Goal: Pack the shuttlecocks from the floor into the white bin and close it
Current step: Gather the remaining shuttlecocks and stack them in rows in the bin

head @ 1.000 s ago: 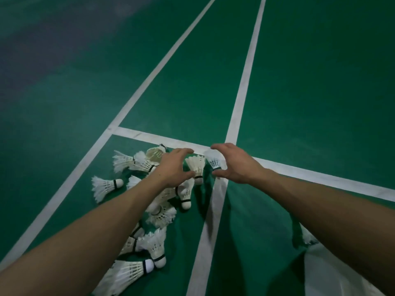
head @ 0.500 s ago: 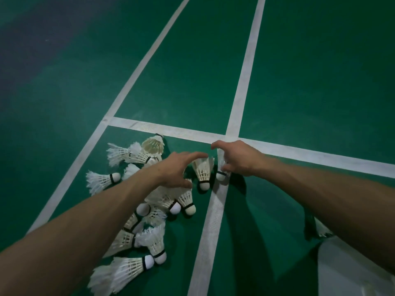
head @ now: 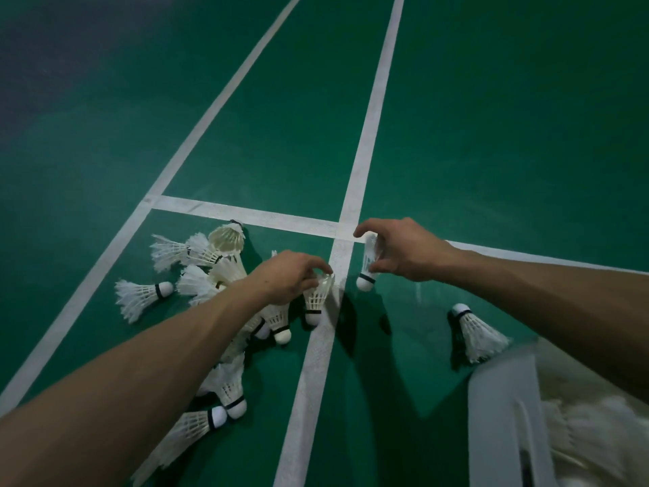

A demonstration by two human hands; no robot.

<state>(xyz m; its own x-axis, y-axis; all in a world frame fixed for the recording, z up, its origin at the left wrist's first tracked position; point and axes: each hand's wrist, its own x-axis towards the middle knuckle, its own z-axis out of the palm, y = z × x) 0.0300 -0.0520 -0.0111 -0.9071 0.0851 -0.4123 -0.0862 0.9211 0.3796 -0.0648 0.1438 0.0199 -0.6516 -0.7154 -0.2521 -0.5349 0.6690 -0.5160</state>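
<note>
Head view is showing both hands now closing on shuttlecocks. Half a second ago the left hand (head: pixel 291 277) was reaching with fingers stretched out, and the right hand (head: pixel 407 253) was only settling over its target on the court line. Now the left fingers are curling round the feather skirt of the left-hand shuttlecock (head: pixel 318 298), and the right thumb and fingers are pinching the right-hand shuttlecock (head: pixel 368 267) by its skirt. Two more pieces are therefore secured and are probably ready to be carried to the white bin (head: pixel 502 416), which is sitting open at the near right with packed feathers (head: pixel 597 434) showing inside it.

Both held shuttlecocks are standing roughly upright in the view. Their long axes are running near to far, with the corks pointing toward the near side and the feathers lying under the fingers. Their shadows are falling a little apart from the corks, so they are likely leaving the floor, though that is hard to confirm.

The pile of shuttlecocks (head: pixel 210 261) is lying at the left of the white line (head: pixel 316 363), partly under the left forearm, with corks aiming various ways. A stray shuttlecock (head: pixel 479 333) is lying just beside the bin's far edge with its cork pointing far and left. Much of the packing is looking undone, and the closing step is not yet starting.
</note>
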